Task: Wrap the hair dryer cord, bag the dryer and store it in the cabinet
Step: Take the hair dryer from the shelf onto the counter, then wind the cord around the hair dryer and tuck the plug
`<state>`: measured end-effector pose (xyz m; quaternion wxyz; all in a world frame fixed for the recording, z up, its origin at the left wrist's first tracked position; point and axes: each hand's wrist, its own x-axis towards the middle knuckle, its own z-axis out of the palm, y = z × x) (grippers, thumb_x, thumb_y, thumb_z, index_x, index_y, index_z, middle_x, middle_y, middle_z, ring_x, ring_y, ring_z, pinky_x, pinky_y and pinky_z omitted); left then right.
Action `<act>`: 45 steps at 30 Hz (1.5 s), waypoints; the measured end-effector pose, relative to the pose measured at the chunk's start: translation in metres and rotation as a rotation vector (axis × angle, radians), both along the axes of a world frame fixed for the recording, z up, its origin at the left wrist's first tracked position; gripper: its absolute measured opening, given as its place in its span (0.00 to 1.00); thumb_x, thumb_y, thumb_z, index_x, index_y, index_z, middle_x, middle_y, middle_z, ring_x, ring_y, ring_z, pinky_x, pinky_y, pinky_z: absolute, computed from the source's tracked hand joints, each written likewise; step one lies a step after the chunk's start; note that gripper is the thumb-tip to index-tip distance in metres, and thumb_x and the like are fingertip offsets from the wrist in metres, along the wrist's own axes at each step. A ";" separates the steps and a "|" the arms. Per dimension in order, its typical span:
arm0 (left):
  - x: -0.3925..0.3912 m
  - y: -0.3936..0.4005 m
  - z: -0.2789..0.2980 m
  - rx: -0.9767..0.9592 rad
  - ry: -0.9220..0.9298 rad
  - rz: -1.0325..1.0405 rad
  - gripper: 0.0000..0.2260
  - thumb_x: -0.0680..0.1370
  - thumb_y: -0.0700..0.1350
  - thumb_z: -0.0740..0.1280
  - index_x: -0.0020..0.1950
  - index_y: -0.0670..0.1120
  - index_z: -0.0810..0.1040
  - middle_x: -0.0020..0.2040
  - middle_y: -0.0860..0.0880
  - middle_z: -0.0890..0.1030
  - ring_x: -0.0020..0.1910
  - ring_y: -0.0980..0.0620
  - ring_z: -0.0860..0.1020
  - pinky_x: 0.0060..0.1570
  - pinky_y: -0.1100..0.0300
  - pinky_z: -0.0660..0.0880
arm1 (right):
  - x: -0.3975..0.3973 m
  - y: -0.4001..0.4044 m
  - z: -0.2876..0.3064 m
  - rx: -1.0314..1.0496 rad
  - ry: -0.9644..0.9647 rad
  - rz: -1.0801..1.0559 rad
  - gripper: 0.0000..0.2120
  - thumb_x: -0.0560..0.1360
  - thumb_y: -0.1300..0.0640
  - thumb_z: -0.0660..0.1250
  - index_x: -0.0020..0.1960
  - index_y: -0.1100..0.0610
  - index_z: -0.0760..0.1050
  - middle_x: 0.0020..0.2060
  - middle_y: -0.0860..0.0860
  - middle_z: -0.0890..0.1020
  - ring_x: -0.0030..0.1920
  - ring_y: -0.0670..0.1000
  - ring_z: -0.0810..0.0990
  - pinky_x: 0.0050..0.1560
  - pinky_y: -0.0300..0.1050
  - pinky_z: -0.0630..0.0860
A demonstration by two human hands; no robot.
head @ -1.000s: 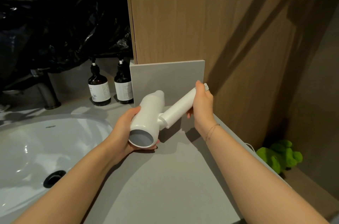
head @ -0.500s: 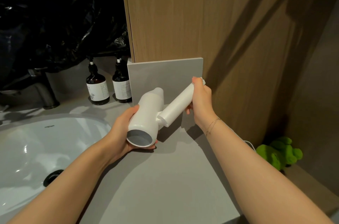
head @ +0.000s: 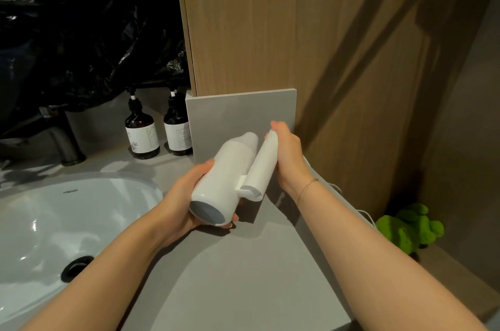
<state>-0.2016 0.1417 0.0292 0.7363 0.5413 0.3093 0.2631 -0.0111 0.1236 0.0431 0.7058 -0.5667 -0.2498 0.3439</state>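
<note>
I hold a white hair dryer [head: 226, 176] above the grey counter [head: 243, 276], its round open end facing me. My left hand [head: 186, 192] grips the barrel from the left and underneath. The handle [head: 262, 165] is folded in alongside the barrel, and my right hand [head: 289, 157] grips it from the right side. A thin white cord [head: 365, 214] trails from behind my right wrist over the counter's right edge toward the floor. No bag is in view.
A white sink [head: 62, 222] with a dark drain lies at the left, a faucet [head: 62, 141] behind it. Two dark pump bottles [head: 142, 133] [head: 177, 130] stand at the back. A wooden cabinet panel [head: 270, 22] rises behind. A green plush toy [head: 408, 227] lies low right.
The dryer's handle has swung from sticking out to the right to lying folded beside the barrel, my right hand moving with it. The left hand keeps its grip on the barrel.
</note>
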 end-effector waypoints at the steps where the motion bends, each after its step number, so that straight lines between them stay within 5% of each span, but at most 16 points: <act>1: 0.001 0.000 0.000 0.006 -0.001 0.005 0.17 0.80 0.56 0.60 0.63 0.47 0.75 0.49 0.34 0.83 0.40 0.32 0.82 0.34 0.45 0.81 | 0.000 0.000 0.000 0.010 0.025 -0.007 0.13 0.77 0.44 0.61 0.53 0.54 0.72 0.43 0.55 0.77 0.44 0.53 0.79 0.40 0.46 0.79; 5: 0.005 0.003 -0.003 0.209 -0.126 0.265 0.17 0.78 0.58 0.64 0.65 0.55 0.73 0.65 0.44 0.77 0.58 0.40 0.80 0.43 0.44 0.82 | 0.005 -0.003 0.001 0.036 0.135 -0.071 0.13 0.78 0.47 0.59 0.56 0.56 0.70 0.42 0.55 0.76 0.43 0.54 0.79 0.35 0.46 0.77; 9: -0.004 0.005 -0.006 1.171 0.129 0.267 0.33 0.72 0.56 0.71 0.73 0.65 0.58 0.68 0.60 0.65 0.63 0.61 0.70 0.51 0.64 0.78 | 0.012 -0.013 0.006 0.026 0.323 -0.047 0.13 0.80 0.48 0.59 0.59 0.56 0.69 0.41 0.56 0.76 0.40 0.52 0.79 0.34 0.45 0.79; 12: 0.000 0.006 -0.010 1.425 0.234 0.290 0.37 0.70 0.51 0.76 0.72 0.61 0.60 0.63 0.57 0.66 0.55 0.61 0.71 0.49 0.62 0.76 | 0.011 -0.017 0.009 0.013 0.283 0.022 0.13 0.81 0.48 0.59 0.52 0.58 0.69 0.28 0.55 0.72 0.22 0.46 0.74 0.40 0.47 0.81; 14: 0.001 0.003 -0.010 1.347 0.209 0.415 0.29 0.69 0.49 0.77 0.64 0.59 0.66 0.58 0.56 0.71 0.52 0.59 0.73 0.48 0.58 0.76 | 0.006 -0.019 0.013 0.039 0.274 0.097 0.15 0.81 0.46 0.58 0.50 0.59 0.70 0.28 0.54 0.73 0.21 0.46 0.70 0.34 0.44 0.79; 17: 0.000 0.001 -0.003 0.871 0.065 0.535 0.19 0.71 0.48 0.76 0.55 0.57 0.71 0.49 0.56 0.77 0.44 0.53 0.78 0.39 0.52 0.80 | 0.004 -0.020 0.020 0.090 0.250 0.214 0.21 0.81 0.43 0.53 0.53 0.60 0.73 0.27 0.56 0.72 0.23 0.48 0.64 0.22 0.39 0.74; 19: -0.001 0.001 0.005 0.575 -0.043 0.533 0.14 0.74 0.48 0.73 0.55 0.52 0.72 0.46 0.52 0.78 0.34 0.53 0.78 0.29 0.58 0.77 | 0.005 -0.018 0.018 0.065 0.027 0.123 0.20 0.82 0.45 0.53 0.53 0.58 0.76 0.26 0.55 0.74 0.24 0.50 0.68 0.28 0.42 0.78; 22: -0.006 0.006 0.009 0.292 -0.109 0.536 0.09 0.76 0.50 0.68 0.55 0.52 0.74 0.48 0.49 0.79 0.31 0.58 0.79 0.25 0.66 0.72 | 0.012 -0.017 0.006 0.136 -0.464 -0.253 0.11 0.81 0.51 0.59 0.50 0.54 0.78 0.37 0.51 0.78 0.36 0.48 0.75 0.39 0.40 0.78; 25: -0.009 0.010 0.009 0.167 -0.125 0.519 0.13 0.76 0.55 0.66 0.57 0.51 0.76 0.47 0.47 0.79 0.27 0.56 0.74 0.22 0.67 0.68 | 0.020 -0.014 -0.004 0.169 -0.707 -0.363 0.04 0.79 0.49 0.63 0.51 0.48 0.75 0.47 0.45 0.78 0.47 0.47 0.77 0.48 0.38 0.77; 31: -0.017 0.023 0.007 -0.152 -0.318 0.493 0.13 0.75 0.54 0.65 0.54 0.48 0.75 0.42 0.45 0.78 0.20 0.54 0.62 0.17 0.69 0.55 | 0.032 -0.010 -0.014 0.182 -0.838 -0.302 0.05 0.78 0.50 0.66 0.52 0.49 0.78 0.52 0.46 0.75 0.50 0.45 0.76 0.48 0.32 0.75; 35: -0.026 0.033 0.010 -0.377 -0.444 0.423 0.19 0.72 0.57 0.64 0.57 0.47 0.76 0.46 0.39 0.80 0.20 0.54 0.62 0.16 0.68 0.55 | 0.037 -0.004 -0.020 0.106 -0.819 -0.120 0.08 0.79 0.48 0.64 0.49 0.50 0.79 0.40 0.45 0.80 0.42 0.45 0.78 0.44 0.43 0.78; 38: -0.032 0.038 0.015 -0.423 -0.504 0.425 0.21 0.72 0.57 0.64 0.59 0.45 0.76 0.44 0.39 0.81 0.20 0.54 0.62 0.16 0.68 0.56 | 0.024 -0.004 -0.024 0.000 -0.922 0.094 0.11 0.80 0.45 0.60 0.49 0.52 0.76 0.31 0.53 0.78 0.32 0.51 0.76 0.36 0.56 0.77; 41: -0.035 0.042 0.016 -0.464 -0.552 0.419 0.23 0.73 0.58 0.63 0.60 0.43 0.75 0.44 0.39 0.79 0.20 0.54 0.62 0.16 0.68 0.56 | 0.012 -0.007 -0.024 -0.029 -1.115 0.050 0.11 0.80 0.44 0.57 0.55 0.48 0.72 0.30 0.52 0.76 0.30 0.53 0.73 0.31 0.56 0.72; 45: -0.036 0.043 0.013 -0.584 -0.610 0.391 0.26 0.73 0.59 0.64 0.60 0.39 0.74 0.43 0.39 0.78 0.20 0.55 0.64 0.17 0.68 0.57 | 0.001 -0.015 -0.016 0.116 -1.135 -0.010 0.07 0.80 0.47 0.60 0.57 0.46 0.72 0.30 0.49 0.76 0.31 0.52 0.74 0.30 0.55 0.73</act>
